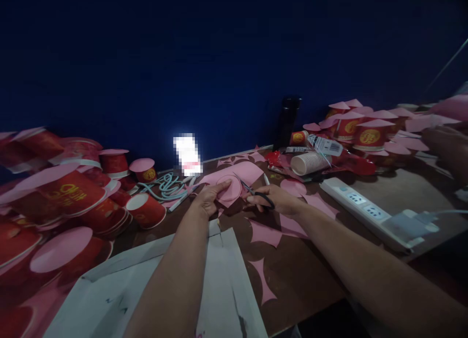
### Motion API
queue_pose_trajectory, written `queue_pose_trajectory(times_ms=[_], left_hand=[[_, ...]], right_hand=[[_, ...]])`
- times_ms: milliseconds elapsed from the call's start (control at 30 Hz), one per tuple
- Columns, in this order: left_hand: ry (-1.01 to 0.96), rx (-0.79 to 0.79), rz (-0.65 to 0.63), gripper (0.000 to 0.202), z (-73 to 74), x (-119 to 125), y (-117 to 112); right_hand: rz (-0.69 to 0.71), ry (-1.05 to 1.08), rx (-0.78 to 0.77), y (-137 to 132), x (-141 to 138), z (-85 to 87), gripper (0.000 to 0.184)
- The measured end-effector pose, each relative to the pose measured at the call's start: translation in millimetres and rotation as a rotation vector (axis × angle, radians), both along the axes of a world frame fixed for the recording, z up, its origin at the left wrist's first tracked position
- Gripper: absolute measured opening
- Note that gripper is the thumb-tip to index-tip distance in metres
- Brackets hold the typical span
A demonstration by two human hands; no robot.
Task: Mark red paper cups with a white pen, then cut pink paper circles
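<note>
My left hand (211, 197) grips a sheet of pink paper (215, 177), the thumb pressing on a round outline at its near edge. My right hand (272, 200) is closed on the black handles of a pair of scissors (263, 197). The scissor blades point up and left at the right side of that circle; whether they touch the paper I cannot tell. Beside my right hand lies a cut pink disc (292, 187). Curved pink offcuts (266, 233) are scattered on the brown table (292, 274).
Red paper cups (146, 210) with pink discs pile up at left, more (371, 135) at right. A power strip (360, 204), stacked cups (310, 163), a black bottle (288, 121), a lit screen (188, 153) and white cardboard (223, 284) surround the work. Another person's hand (444, 145) is at right.
</note>
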State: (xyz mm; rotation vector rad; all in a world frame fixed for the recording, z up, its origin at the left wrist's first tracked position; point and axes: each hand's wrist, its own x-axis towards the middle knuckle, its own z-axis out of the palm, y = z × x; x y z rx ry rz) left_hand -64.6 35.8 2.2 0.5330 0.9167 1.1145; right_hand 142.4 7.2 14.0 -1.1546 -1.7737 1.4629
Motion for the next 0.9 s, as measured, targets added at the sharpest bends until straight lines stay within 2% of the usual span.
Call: queue_pose_trajectory(times_ms=[233, 600, 900], left_hand=[[-0.004, 0.025, -0.022, 0.024, -2.4, -1.3, 1.6], [0.008, 0.007, 0.014, 0.026, 2.2, 0.2, -1.0], [0.028, 0.018, -0.004, 0.026, 5.6, -0.7, -2.8]], right_hand=[[-0.011, -0.015, 0.012, -0.2, -1.0, -0.7, 0.040], [-0.028, -0.070, 0.033, 0.3, -1.7, -1.3, 0.045], [0.013, -0.009, 0.044, -0.4, 1.7, 0.4, 0.036]])
